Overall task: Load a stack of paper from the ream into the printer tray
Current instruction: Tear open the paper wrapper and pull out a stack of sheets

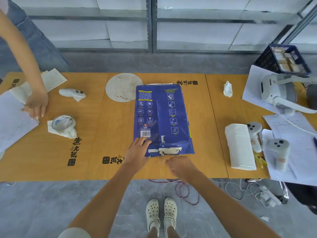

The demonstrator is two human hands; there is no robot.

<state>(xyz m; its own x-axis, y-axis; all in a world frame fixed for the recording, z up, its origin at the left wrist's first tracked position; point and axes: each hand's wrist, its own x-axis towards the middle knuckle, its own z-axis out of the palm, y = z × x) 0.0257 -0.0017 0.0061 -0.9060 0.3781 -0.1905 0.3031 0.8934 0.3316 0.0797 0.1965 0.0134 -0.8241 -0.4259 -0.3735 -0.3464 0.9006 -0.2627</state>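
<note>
The person's left hand (pixel 139 150) lies flat with fingers spread on the near left corner of the ream (pixel 163 119), pressing on the wrapper beside the barcode rather than gripping it. The right hand (pixel 180 166) rests loosely curled on the desk (pixel 111 134) just in front of the ream's near end, touching nothing that can be made out; it holds no paper. The ream, in a blue printed wrapper, lies lengthwise in the middle of the desk, its near end close to the near edge and its far end overlapping a round white disc (pixel 121 87). The wrapper's near flap looks torn and taped, with white patches showing, yet the pack reads as still closed there; a thin strip of white sheets peeks out at the far end. No stack has been drawn out, and no printer or tray is visible anywhere, so the task appears to be at its very start: the wrapper has yet to be opened, a stack lifted out, squared, and carried to a tray that lies out of view. Toward the left edge another person's hand (pixel 36 104) rests on loose sheets (pixel 12 121), and at the right edge stand a white headset (pixel 272 91), two controllers and a folded white cloth (pixel 240 146).
</note>
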